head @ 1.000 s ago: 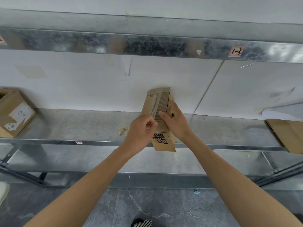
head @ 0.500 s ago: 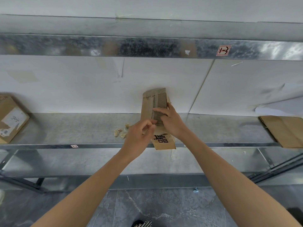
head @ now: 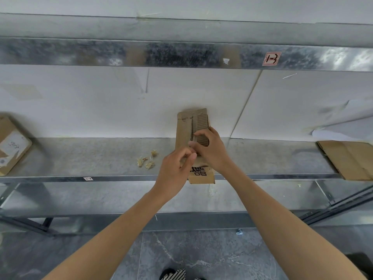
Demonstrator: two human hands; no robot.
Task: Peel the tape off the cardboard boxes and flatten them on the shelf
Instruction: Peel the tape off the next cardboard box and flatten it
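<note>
Mottled metal shelf point(head: 80, 158), flat ribbed cardboard box point(head: 183, 128)

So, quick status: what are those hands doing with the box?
Right hand gripping small brown cardboard box, upright over grey metal shelf. Left hand pinching at its face. Crumpled yellowish scraps lie left, clear of both.

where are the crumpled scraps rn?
Head view: the scraps lie on the shelf, left of centre, just left of the left hand and the held box.
</note>
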